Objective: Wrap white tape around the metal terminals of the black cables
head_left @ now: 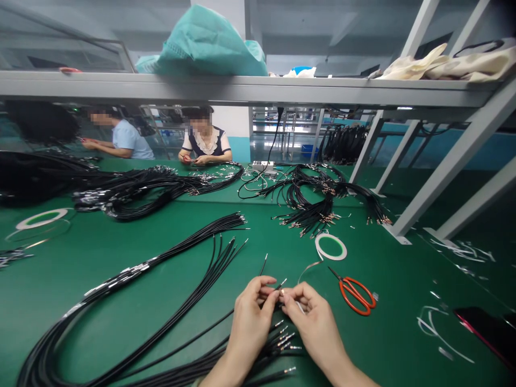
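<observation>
My left hand (253, 317) is closed, its thumb and fingers pinching a thin black cable (193, 339) close to the end. The silvery tip of a cable (283, 283) pokes out just above the fingertips. Against it, my right hand (313, 320) is also closed, pinching a small copper-coloured piece (282, 292) at the cable; the fingers hide most of it. A narrow strip (308, 270) runs from a tape roll (320, 252) towards my right hand. Below my hands lie more cable ends (285, 339) with bare metal tips.
Orange-handled scissors (358, 296) lie right of my hands. A looped cable bundle (133, 273) fills the left; more bundles (310, 199) lie behind. Another tape roll (42, 219) is far left. White scraps (431, 328) and shelf legs (435, 161) stand right. Two people sit opposite.
</observation>
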Demonstrator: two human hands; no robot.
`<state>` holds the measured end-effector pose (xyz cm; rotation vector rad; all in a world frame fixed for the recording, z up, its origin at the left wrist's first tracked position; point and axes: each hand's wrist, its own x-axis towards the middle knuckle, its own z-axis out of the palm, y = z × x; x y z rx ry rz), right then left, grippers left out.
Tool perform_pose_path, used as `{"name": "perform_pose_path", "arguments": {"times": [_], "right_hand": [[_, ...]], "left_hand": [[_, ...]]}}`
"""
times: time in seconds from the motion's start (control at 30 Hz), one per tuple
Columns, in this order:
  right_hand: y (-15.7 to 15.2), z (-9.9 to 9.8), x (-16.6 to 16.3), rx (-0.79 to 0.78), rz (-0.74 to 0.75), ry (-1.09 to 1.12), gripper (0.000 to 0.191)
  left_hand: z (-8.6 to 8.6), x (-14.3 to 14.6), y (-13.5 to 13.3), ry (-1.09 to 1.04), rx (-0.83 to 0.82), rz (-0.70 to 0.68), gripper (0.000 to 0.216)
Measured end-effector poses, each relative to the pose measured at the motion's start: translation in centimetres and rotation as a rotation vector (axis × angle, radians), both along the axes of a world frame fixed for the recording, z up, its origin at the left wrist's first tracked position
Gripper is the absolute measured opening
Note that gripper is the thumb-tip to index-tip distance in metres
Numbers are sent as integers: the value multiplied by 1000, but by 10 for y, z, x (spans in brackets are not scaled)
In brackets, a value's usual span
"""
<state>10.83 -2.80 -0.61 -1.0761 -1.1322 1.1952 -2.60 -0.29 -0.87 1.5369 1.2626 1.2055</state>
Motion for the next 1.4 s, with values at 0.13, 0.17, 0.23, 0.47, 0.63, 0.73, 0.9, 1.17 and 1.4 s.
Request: {"name": "perform_pose_path", "arguments": {"times": [0.13, 0.17, 0.23, 0.47, 0.63, 0.73, 0.9, 1.17, 1.4], "right_hand": [[1, -1, 1, -4, -12, -13, 23], [1, -1, 1, -10, -16, -15, 23], [1, -3, 1, -20, -21, -20, 24], [2, -3, 1, -15, -53, -32, 28], [2, -4, 1, -24, -46, -28, 26], [2, -5, 2, -19, -51, -22, 25], [2, -3, 2, -25, -53, -17, 24], [2, -3, 2, -22, -55, -32, 24], [4, -2, 1, -25, -56, -26, 23]], "left_hand": [[-1, 0, -2, 49, 39, -7, 14], [-1, 0, -2, 74, 56, -12, 14], [-1, 0, -3, 122, 100, -20, 12], [1, -1, -5, 201, 232, -53, 16], [3, -1, -5, 216, 265, -53, 17], [3, -1, -5, 215, 246, -50, 17], [1, -1, -4, 220, 232, -52, 14], [2, -2, -5, 268, 275, -85, 19], [-2, -2, -4, 236, 298, -70, 20]]}}
